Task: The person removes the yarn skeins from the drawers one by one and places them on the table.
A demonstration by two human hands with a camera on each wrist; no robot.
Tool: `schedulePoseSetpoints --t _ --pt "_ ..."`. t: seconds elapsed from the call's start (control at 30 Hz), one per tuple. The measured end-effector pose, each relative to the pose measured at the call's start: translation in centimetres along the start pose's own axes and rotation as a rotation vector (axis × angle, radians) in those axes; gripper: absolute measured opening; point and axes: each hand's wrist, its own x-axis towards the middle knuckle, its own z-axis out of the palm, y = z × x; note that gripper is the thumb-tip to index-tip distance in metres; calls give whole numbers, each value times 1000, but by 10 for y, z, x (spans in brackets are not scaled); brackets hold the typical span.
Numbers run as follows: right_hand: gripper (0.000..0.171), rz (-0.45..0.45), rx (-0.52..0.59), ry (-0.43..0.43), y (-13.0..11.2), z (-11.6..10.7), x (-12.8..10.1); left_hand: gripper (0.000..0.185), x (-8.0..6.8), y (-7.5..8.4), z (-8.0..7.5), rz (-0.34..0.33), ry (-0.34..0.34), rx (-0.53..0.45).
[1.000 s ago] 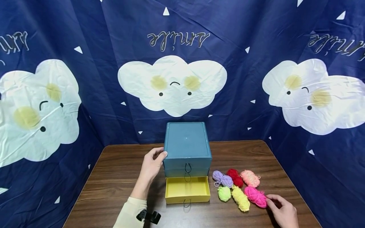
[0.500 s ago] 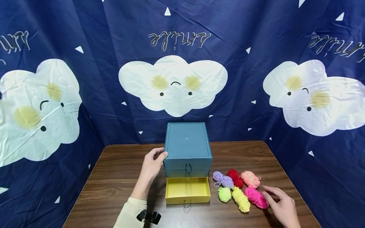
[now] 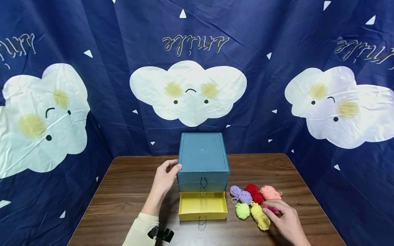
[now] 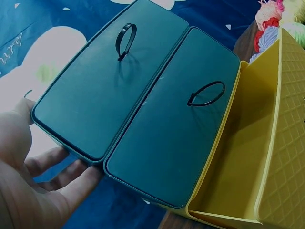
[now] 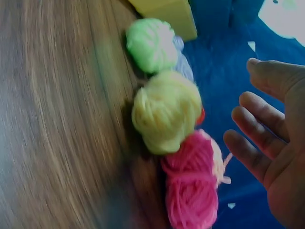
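Note:
A blue drawer box (image 3: pixel 203 152) stands on the table with its yellow bottom drawer (image 3: pixel 187 216) pulled out. My left hand (image 3: pixel 164 177) holds the box's upper left corner, thumb over the top edge and fingers against the side, as the left wrist view also shows. My right hand (image 3: pixel 286 220) is over a hot pink yarn bundle (image 5: pixel 193 186), partly covering it in the head view. Its fingers are spread apart, with no yarn between them in the right wrist view. Beside the pink bundle lies a yellow yarn bundle (image 3: pixel 260 216).
Lime green (image 3: pixel 242 210), lilac (image 3: pixel 241 194), red (image 3: pixel 254 193) and peach yarn bundles (image 3: pixel 271 192) lie to the right of the box. Black loop handles (image 4: pixel 126 40) stick out from the drawer fronts. A blue cloud-print curtain (image 3: pixel 258 136) hangs behind the table (image 3: pixel 123 191).
My right hand has moved left from the right end of the pink yarn to over it. My left hand has stayed at the box corner.

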Motion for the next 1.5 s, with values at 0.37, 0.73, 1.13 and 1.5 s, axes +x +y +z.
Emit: schedulePoseSetpoints --t 0.37,0.73,1.13,1.5 --pt "33 -72 141 -78 -26 29 7 39 -2 1 -1 31 -12 -17" --pt "33 -96 149 -169 -49 52 11 38 -13 25 -3 23 -17 -5" --pt "27 -202 195 -266 -67 68 21 40 -4 9 -3 1 -6 -5" --pt "24 -96 239 -441 -78 80 16 39 -3 4 -3 25 0 -20"
